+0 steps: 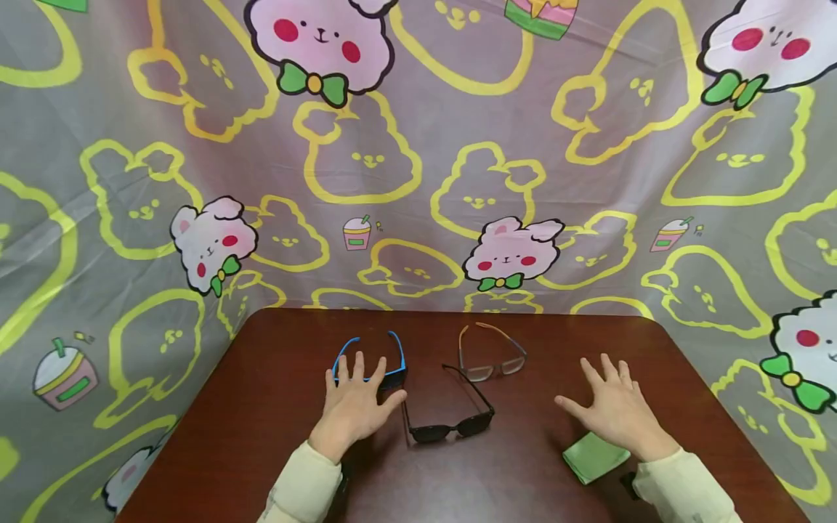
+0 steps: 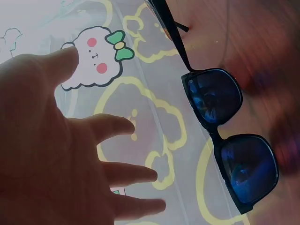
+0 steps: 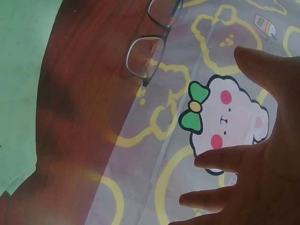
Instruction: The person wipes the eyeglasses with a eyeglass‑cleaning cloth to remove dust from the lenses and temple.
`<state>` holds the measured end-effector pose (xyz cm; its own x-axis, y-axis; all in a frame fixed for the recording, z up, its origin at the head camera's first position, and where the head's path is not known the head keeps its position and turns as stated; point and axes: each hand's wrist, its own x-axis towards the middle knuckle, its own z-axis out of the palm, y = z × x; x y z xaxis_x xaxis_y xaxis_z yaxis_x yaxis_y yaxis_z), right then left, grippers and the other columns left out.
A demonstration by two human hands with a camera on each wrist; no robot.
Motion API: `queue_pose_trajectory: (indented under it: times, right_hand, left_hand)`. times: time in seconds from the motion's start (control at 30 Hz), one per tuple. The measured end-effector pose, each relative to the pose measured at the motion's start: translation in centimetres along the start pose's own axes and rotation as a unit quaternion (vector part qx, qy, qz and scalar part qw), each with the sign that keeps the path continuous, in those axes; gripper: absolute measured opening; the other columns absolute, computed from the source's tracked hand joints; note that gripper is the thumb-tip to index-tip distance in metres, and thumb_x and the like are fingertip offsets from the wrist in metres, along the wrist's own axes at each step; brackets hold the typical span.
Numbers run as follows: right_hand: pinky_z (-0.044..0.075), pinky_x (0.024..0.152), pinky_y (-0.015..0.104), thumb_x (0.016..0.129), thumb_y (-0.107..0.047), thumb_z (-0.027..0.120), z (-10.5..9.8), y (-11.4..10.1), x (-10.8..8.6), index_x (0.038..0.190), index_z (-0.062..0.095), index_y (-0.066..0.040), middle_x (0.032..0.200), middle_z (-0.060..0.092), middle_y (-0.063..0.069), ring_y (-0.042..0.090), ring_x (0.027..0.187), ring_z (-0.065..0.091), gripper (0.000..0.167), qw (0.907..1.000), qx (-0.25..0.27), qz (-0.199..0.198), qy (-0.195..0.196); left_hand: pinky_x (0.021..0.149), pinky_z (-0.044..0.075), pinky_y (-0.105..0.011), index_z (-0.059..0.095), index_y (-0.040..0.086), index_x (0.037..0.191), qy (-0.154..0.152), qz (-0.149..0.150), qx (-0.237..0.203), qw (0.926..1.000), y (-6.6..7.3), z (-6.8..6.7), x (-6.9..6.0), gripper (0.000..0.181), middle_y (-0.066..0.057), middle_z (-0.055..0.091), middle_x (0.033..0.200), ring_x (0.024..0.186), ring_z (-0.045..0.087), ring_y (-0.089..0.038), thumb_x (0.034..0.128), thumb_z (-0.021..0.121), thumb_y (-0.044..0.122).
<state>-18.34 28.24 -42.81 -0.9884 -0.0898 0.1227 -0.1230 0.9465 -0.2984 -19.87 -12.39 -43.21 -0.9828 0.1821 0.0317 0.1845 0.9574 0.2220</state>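
Note:
My left hand (image 1: 356,407), fingers spread and holding nothing, is over the blue-framed glasses (image 1: 395,378), partly covering them. Just right of it are black sunglasses (image 1: 451,430), lenses toward me, temples unfolded; dark-lensed glasses (image 2: 251,164) also show beside the hand (image 2: 70,140) in the left wrist view. Farther back lie clear-lensed glasses (image 1: 495,369) with orange-brown temples, seen also in the right wrist view (image 3: 146,56). The right hand (image 1: 617,410), fingers spread and empty, hovers by a folded green cloth (image 1: 593,457), whose green surface (image 3: 21,84) fills the right wrist view's left edge.
The dark red-brown table (image 1: 261,407) has its back edge against a grey curtain (image 1: 418,131) with yellow outlines and white cartoon animals. A small black object (image 1: 629,485) lies by the right sleeve, and a dark object (image 1: 341,485) is partly hidden beside the left sleeve.

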Motion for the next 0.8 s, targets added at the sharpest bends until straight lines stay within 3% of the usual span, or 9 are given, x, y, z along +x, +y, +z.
queue_pose_trajectory:
  times: [0.17,0.37,0.53,0.67,0.8]
  right_hand:
    - [0.034,0.087,0.066,0.082,-0.07,0.05,0.0,0.0,-0.4,0.13,0.046,0.011,0.132,0.037,0.038,0.058,0.119,0.031,0.094,1.0,-0.006,0.001,-0.006]
    - [0.047,0.069,0.055,0.088,-0.051,0.059,-0.1,0.4,-0.5,0.115,0.059,0.008,0.112,0.058,0.026,0.043,0.098,0.056,0.065,0.9998,-0.007,-0.012,-0.012]
    - [0.049,0.063,0.049,0.088,-0.037,0.064,0.3,1.1,-0.7,0.111,0.062,0.007,0.104,0.065,0.019,0.034,0.084,0.064,0.049,0.9987,0.004,-0.017,-0.047]
    - [0.051,0.065,0.047,0.087,-0.03,0.066,0.9,1.9,-1.1,0.11,0.062,0.008,0.101,0.066,0.018,0.03,0.08,0.065,0.044,0.9963,0.003,-0.015,-0.084]
    - [0.05,0.066,0.045,0.083,-0.025,0.07,1.8,2.7,-1.6,0.103,0.064,0.004,0.093,0.066,0.013,0.027,0.077,0.064,0.036,0.9964,-0.011,-0.029,-0.078]
  left_hand:
    - [0.101,0.025,-0.061,0.043,0.014,0.143,0.012,0.013,-0.01,0.9998,-0.2,-0.1,-0.1,0.066,-0.023,0.033,0.145,0.131,0.03,-0.045,0.0922,0.046,0.057]
    - [0.08,0.048,-0.048,0.062,0.007,0.121,0.07,0.061,0.01,0.9957,-0.4,-0.1,-0.3,0.045,-0.014,0.061,0.114,0.101,0.058,-0.033,0.0934,0.054,0.041]
    - [0.069,0.05,-0.043,0.066,0.007,0.112,0.075,0.074,0.014,0.9944,-0.5,-0.1,-0.4,0.036,-0.01,0.065,0.099,0.088,0.062,-0.03,0.0926,0.057,0.037]
    - [0.071,0.049,-0.045,0.067,0.008,0.11,0.064,0.072,0.009,0.9954,-0.4,-0.1,-0.7,0.035,-0.012,0.065,0.101,0.091,0.063,-0.03,0.092,0.058,0.037]
    - [0.074,0.049,-0.047,0.068,0.008,0.109,0.068,0.077,0.014,0.9946,-0.3,0.1,-0.9,0.034,-0.014,0.066,0.102,0.094,0.063,-0.031,0.0913,0.058,0.036]
